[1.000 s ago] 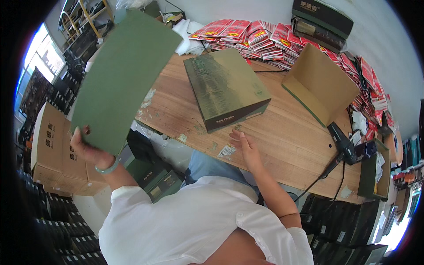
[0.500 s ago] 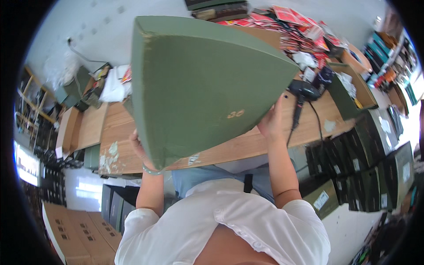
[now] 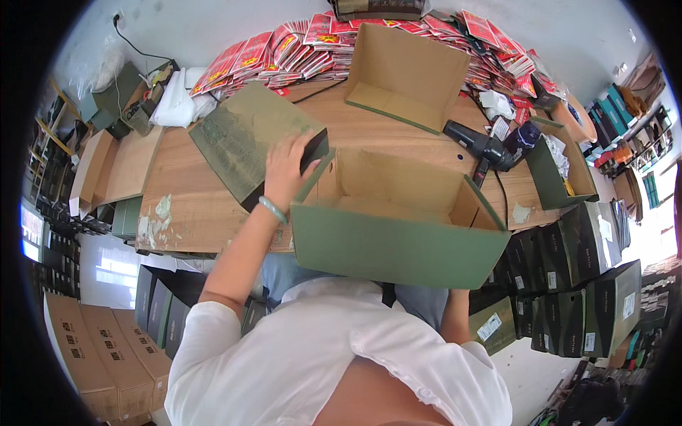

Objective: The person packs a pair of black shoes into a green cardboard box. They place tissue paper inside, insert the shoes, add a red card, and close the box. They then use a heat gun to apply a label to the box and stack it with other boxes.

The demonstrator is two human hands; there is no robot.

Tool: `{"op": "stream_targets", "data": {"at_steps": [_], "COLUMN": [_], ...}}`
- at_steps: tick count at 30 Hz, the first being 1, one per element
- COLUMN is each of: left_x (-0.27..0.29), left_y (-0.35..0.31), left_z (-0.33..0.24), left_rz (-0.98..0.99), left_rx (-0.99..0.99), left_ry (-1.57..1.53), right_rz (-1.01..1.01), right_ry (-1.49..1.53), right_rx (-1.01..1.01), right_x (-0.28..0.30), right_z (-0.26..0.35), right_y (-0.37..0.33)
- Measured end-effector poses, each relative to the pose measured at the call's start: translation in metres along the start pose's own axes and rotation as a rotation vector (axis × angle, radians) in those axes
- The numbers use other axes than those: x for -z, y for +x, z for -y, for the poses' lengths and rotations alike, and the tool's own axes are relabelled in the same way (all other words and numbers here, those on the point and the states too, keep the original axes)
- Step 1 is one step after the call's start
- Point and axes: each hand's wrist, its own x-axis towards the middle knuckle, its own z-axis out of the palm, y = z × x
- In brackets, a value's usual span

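An open green box (image 3: 398,245) with a bare brown cardboard inside is tilted over the near table edge, its hollow facing up and away. My right hand holds it from the near right; the fingers are hidden behind the box, and only the wrist and forearm (image 3: 457,312) show. At its left lies a dark green printed box (image 3: 245,138) with a black end, set at an angle on the table. My left hand (image 3: 286,170), a pale bangle on its wrist, rests with spread fingers on that box's right end, near the open box's left corner.
An open brown-lined box piece (image 3: 408,71) stands behind. Red printed packets (image 3: 298,46) are heaped along the wall. A black hair dryer (image 3: 483,145) and its cord lie right, beside a green box (image 3: 558,174) holding crumpled paper. Green boxes (image 3: 554,298) are stacked right of the table (image 3: 185,206).
The green box has come down and turned from its closed outside to its hollow side. My left hand has let go of it and moved onto the dark printed box.
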Motion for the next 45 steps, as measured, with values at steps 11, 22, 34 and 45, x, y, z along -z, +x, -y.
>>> {"op": "stream_targets", "data": {"at_steps": [11,22,34,45], "left_x": [0.003,0.202,0.224,0.211], "left_y": [-0.023,-0.034,-0.004,0.006], "left_z": [0.099,-0.062,-0.127,-0.118], "left_rz": [0.147,-0.157,1.017,0.997], "left_rx": [0.062,0.292,-0.42,-0.818], "left_ry": [0.352,-1.622,-2.44,-2.299], "right_rz": [-0.035,0.047,0.085,0.122], "right_ry": [0.159,0.284,0.258,0.189], "right_rx": [-0.27,-0.456,-0.546,-0.546], "right_x": [-0.086,-0.122,-0.125,-0.134], "right_z": [0.034,0.033,0.027,0.028], "right_y": [-0.035,-0.021,-0.025,-0.017]}}
